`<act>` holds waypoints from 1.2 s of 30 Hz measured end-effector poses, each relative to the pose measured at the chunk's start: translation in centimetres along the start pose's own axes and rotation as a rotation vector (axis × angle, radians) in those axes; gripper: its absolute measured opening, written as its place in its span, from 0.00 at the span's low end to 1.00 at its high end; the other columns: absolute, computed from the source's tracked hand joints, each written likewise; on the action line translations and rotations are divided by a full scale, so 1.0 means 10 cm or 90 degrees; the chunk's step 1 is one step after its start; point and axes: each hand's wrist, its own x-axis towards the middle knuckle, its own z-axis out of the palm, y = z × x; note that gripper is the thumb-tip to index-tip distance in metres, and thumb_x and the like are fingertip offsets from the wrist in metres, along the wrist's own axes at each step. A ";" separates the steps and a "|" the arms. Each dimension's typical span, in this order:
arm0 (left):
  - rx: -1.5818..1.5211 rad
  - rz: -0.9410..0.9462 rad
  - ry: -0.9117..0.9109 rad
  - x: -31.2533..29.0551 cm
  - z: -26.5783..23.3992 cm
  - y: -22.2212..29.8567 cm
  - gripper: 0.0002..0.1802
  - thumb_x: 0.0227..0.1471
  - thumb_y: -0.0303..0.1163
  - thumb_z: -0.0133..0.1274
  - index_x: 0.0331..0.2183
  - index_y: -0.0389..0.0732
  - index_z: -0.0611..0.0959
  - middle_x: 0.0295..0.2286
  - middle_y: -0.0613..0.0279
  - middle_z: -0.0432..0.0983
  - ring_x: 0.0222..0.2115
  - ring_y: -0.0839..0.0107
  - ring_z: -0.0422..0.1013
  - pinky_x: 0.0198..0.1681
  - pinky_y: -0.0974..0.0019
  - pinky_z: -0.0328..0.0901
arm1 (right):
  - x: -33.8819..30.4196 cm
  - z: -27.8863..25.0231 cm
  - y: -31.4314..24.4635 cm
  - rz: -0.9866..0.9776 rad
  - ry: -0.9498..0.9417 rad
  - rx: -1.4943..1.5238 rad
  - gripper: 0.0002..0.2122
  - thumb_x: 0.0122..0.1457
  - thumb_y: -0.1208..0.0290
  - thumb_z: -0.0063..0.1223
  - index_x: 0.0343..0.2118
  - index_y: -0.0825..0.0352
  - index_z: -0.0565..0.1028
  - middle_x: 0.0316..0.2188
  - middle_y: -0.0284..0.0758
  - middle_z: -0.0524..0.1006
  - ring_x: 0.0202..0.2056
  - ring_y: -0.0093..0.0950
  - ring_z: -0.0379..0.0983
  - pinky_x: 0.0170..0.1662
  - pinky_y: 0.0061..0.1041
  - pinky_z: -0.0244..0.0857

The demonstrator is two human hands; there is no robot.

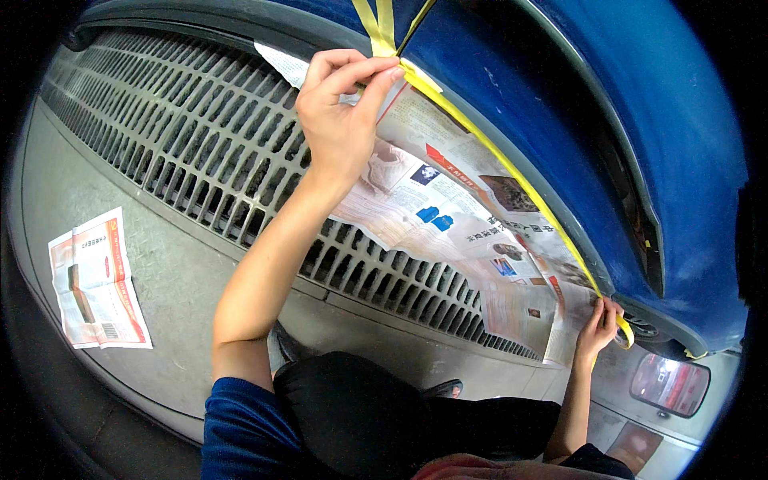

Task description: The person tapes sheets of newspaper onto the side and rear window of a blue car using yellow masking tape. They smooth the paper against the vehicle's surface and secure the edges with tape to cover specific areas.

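A strip of yellow masking tape [512, 172] runs along the lower edge of a blue car body [512, 88], following the top edge of a sheet of newspaper [464, 188]. At the far end of the strip, my left hand [340, 112] pinches the tape between thumb and fingers, near the dark gap in the bodywork. Down to the right, my right hand [598, 330] closes on the tape at the newspaper's other end, with the tape roll [626, 333] beside its fingers. The newspaper hangs from the car edge, over the floor grating.
Slatted metal grating [184, 136] covers the floor under the car's edge. On the grey floor at left lies another newspaper sheet [98, 280]. More yellow tape strips [378, 28] stick to the bodywork above my left hand. A rounded rectangular panel [670, 384] shows at lower right.
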 end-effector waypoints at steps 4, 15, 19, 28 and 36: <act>0.017 -0.043 -0.017 -0.01 0.00 0.02 0.08 0.50 0.27 0.68 0.36 0.43 0.92 0.34 0.66 0.72 0.30 0.78 0.72 0.35 0.74 0.70 | -0.03 0.04 0.02 0.004 0.029 0.004 0.06 0.67 0.75 0.54 0.40 0.73 0.79 0.35 0.42 0.78 0.41 0.33 0.72 0.49 0.27 0.65; 0.004 -0.050 -0.008 -0.03 0.01 0.00 0.08 0.49 0.27 0.68 0.35 0.42 0.91 0.34 0.67 0.72 0.29 0.79 0.71 0.33 0.75 0.69 | -0.02 0.08 -0.01 0.024 0.043 0.035 0.06 0.66 0.75 0.56 0.40 0.72 0.80 0.33 0.39 0.77 0.41 0.31 0.69 0.49 0.26 0.62; 0.027 -0.022 -0.005 -0.05 0.01 0.00 0.08 0.49 0.26 0.69 0.35 0.41 0.91 0.34 0.67 0.72 0.28 0.80 0.71 0.32 0.76 0.68 | -0.03 0.09 -0.09 0.005 0.043 0.036 0.06 0.65 0.75 0.56 0.40 0.72 0.80 0.33 0.38 0.76 0.37 0.27 0.69 0.43 0.23 0.62; 0.199 0.207 -0.013 0.01 -0.04 0.04 0.10 0.44 0.27 0.70 0.26 0.39 0.82 0.34 0.60 0.76 0.32 0.65 0.75 0.33 0.65 0.70 | -0.04 0.18 0.04 0.041 0.028 0.057 0.06 0.65 0.75 0.57 0.40 0.72 0.81 0.33 0.37 0.76 0.34 0.25 0.70 0.38 0.22 0.64; 0.560 0.444 -0.064 -0.47 0.10 -0.13 0.30 0.47 0.32 0.54 0.56 0.50 0.82 0.57 0.71 0.74 0.54 0.68 0.66 0.56 0.54 0.49 | 0.07 0.27 0.18 0.004 0.045 0.075 0.04 0.63 0.79 0.57 0.38 0.71 0.81 0.34 0.39 0.79 0.36 0.33 0.74 0.44 0.29 0.66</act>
